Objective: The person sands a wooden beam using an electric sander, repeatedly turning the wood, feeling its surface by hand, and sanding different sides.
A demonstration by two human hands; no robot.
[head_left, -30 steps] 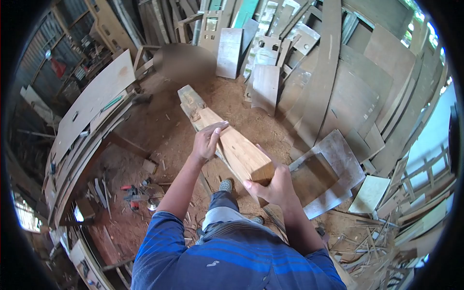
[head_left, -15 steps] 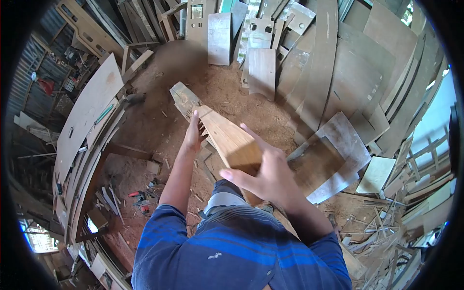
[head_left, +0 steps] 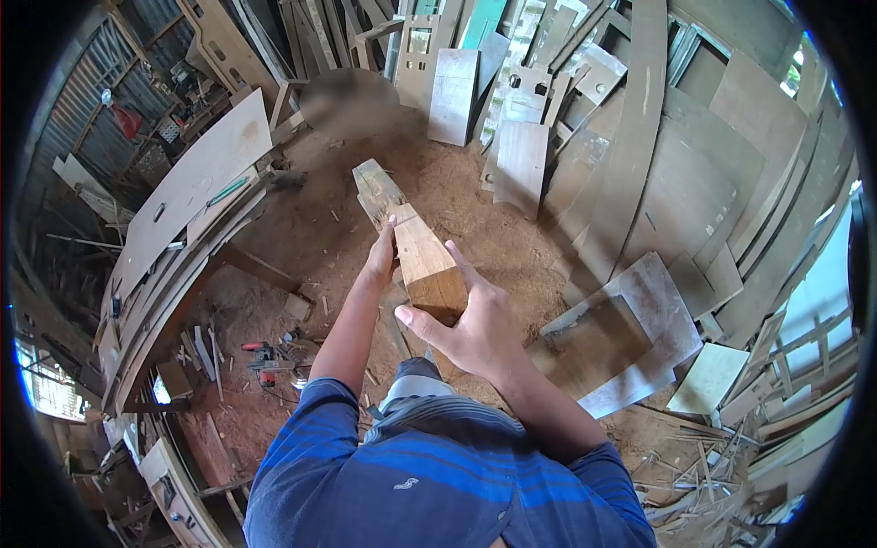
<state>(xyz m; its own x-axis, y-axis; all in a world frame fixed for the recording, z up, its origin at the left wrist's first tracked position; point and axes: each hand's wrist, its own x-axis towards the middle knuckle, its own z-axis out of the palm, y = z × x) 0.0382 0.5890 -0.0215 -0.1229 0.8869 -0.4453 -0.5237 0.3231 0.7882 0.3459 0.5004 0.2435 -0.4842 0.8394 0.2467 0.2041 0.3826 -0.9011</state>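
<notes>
A thick, pale wooden beam (head_left: pixel 424 248) points away from me, its squared end facing my body. My left hand (head_left: pixel 382 254) grips its left side, thumb up along the edge and the other fingers mostly hidden. At the near end, my right hand (head_left: pixel 482 327) is wrapped round the right side, with thumb and index finger spread across the corner. A greyer, weathered piece of timber (head_left: pixel 376 185) shows at the beam's far end, overlapping it in this view.
A curved workbench (head_left: pixel 196 196) stacked with boards runs along the left. A red power tool (head_left: pixel 265 361) lies on the dusty floor. Boards (head_left: pixel 454 96) lean at the back, a flat panel (head_left: pixel 653 306) lies at right, and wood scraps (head_left: pixel 703 470) litter the lower right.
My view has turned a little, shifting the surroundings to the right and down. The beam's near end and my right hand have moved left and away from my body.
</notes>
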